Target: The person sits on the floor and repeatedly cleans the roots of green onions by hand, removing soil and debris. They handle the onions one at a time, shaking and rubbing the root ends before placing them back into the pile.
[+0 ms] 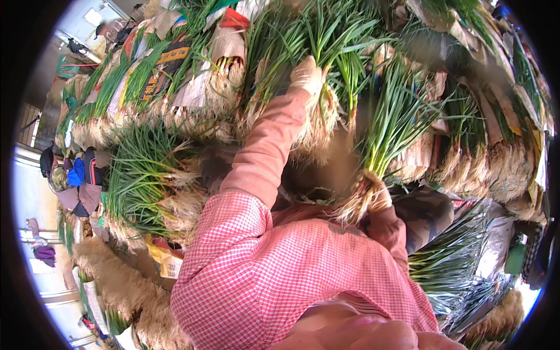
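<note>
My left hand (307, 76), in a pale glove, reaches forward at the top middle, its fingers closed on the stems of some green onions (326, 32). Their pale, stringy roots (321, 119) hang below the hand. Closer to my body, my right hand (377, 192), gloved too, grips a bunch of green onions (382, 137) just above the roots. The long leaves of this bunch point up and away, and its roots (353, 204) hang toward my lap. The palm side of my left hand is hidden.
Rows of green onion bundles (224, 81), some in paper or sacking, line the far side. A loose pile of green onions (143, 181) lies to my left, and more leaves (446, 262) to my right. Another person (79, 178) is at the far left.
</note>
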Available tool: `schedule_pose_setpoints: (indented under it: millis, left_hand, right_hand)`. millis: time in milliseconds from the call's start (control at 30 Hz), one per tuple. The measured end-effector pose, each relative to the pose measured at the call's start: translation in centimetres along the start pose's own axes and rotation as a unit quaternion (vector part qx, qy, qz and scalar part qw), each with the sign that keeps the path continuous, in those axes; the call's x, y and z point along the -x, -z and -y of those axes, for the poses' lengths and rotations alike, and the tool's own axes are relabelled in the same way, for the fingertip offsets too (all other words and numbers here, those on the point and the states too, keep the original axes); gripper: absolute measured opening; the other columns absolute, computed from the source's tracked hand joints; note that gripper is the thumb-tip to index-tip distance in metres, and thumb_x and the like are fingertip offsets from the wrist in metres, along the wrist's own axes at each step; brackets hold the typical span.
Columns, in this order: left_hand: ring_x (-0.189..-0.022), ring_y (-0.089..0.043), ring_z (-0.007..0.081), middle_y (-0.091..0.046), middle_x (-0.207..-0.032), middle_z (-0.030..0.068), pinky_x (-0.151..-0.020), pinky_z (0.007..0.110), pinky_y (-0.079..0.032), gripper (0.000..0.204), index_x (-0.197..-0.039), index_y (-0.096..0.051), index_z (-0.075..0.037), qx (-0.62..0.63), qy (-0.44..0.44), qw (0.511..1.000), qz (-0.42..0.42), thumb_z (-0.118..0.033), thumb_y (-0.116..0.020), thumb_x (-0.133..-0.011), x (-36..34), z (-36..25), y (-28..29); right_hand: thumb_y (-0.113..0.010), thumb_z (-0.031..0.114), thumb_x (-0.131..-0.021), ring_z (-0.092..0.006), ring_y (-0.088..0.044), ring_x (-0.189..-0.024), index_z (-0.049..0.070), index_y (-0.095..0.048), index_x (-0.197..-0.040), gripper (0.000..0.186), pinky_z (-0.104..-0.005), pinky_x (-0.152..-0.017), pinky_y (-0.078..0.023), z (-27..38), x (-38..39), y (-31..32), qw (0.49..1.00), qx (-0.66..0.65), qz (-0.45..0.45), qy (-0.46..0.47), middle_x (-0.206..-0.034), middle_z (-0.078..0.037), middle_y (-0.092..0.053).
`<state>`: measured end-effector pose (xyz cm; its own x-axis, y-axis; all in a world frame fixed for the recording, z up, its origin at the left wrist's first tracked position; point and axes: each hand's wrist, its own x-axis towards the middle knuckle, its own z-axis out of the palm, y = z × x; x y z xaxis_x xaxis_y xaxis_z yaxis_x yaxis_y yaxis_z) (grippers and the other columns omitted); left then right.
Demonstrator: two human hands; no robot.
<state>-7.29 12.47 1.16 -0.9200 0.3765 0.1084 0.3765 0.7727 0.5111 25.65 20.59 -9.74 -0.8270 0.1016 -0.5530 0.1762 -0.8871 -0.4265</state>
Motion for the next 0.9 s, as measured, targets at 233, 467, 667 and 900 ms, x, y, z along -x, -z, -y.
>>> schedule_pose_setpoints:
  millis: [233,467,667,900]
  left_hand:
    - [-0.085,-0.062,0.0310,-0.061,-0.092,0.0169,-0.075,0.041,-0.049,0.042,-0.096,-0.052,0.000,0.034,0.027,0.995,-0.090,-0.038,-0.062,-0.082,0.0,2.9,-1.8]
    - [-0.077,-0.067,0.0287,-0.067,-0.082,0.0165,-0.062,0.039,-0.053,0.035,-0.087,-0.065,-0.003,-0.189,-0.059,0.979,0.047,-0.035,-0.070,-0.072,-3.0,0.9,-0.3]
    - [-0.056,-0.059,0.0128,-0.063,-0.081,0.0127,-0.039,0.023,-0.046,0.033,-0.123,-0.046,-0.003,0.219,-0.037,0.971,-0.083,-0.021,-0.042,-0.096,6.9,0.5,3.1]
    - [-0.048,-0.054,0.0253,-0.056,-0.061,0.0125,-0.049,0.036,-0.046,0.028,-0.095,-0.057,0.001,0.258,-0.109,0.951,0.132,-0.023,-0.043,-0.095,21.1,-1.0,-7.1]
  right_hand:
    - [-0.064,0.007,-0.080,-0.0176,-0.057,-0.067,0.000,-0.053,-0.110,0.033,-0.0316,-0.071,-0.050,-0.1,1.9,0.3,0.997,-0.047,0.067,0.000,-0.078,-0.007,-0.059]
    - [-0.063,0.008,-0.080,-0.0174,-0.054,-0.067,0.000,-0.047,-0.119,0.043,-0.0311,-0.071,-0.048,0.2,1.1,-1.6,0.999,0.006,0.047,-0.007,-0.078,-0.004,-0.055]
    - [-0.064,0.014,-0.082,-0.0133,-0.046,-0.065,0.000,-0.047,-0.118,0.042,-0.0275,-0.066,-0.044,1.0,2.7,-2.0,0.996,-0.054,0.069,0.022,-0.076,-0.002,-0.048]
    - [-0.064,0.010,-0.078,-0.0168,-0.060,-0.060,0.005,-0.054,-0.099,0.024,-0.0304,-0.058,-0.053,1.3,3.2,-4.8,0.992,0.044,0.116,0.033,-0.074,-0.007,-0.061]
